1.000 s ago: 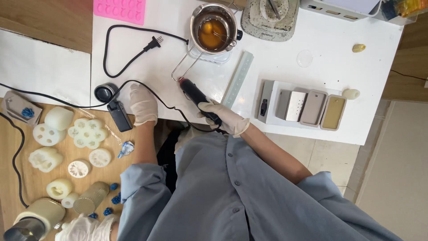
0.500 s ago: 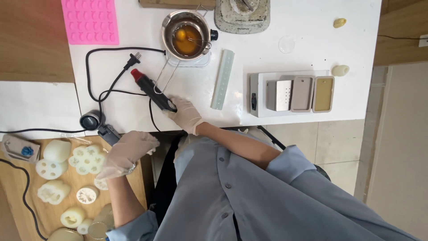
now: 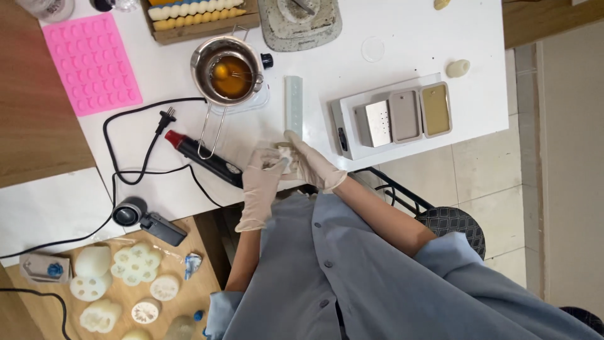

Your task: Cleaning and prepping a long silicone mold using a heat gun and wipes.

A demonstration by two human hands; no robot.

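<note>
A: Nearest the camera: blue shirt, both arms reaching up to the bench point(image 3: 440, 38) edge. Left hand point(image 3: 261, 182) and right hand point(image 3: 308, 162), both gloved, meet over a small white wad point(image 3: 284, 153), maybe tissue or cloth.

B: Grip?

A: Left fingers curl about the wad from below, closed on it. Right fingers lie long across its top, pressing; cannot tell whether they clamp it or only steady it. The wad sits at the bench's near edge, between the two hands.

B: What's beside them?

A: Heat gun point(image 3: 204, 157), black with a red nozzle, lies flat just left of the left hand, untouched. Its cord point(image 3: 135, 129) loops off, plug point(image 3: 167, 117) lying loose on the bench, so unpowered. A clear strip point(image 3: 294, 104) lies just beyond the right fingertips.

B: Farther out?

A: Steel pot point(image 3: 228, 74) with amber liquid, likely melted wax, still full. Pink mould point(image 3: 92, 63) at far left, cavities look empty. Grey tray point(image 3: 393, 116) to the right with three small blocks.

B: Progress?

A: Early or between steps, I judge. Wax melted, nothing poured in the pink mould. Finished white flower shapes point(image 3: 135, 264) sit on the low wood board at lower left.
</note>
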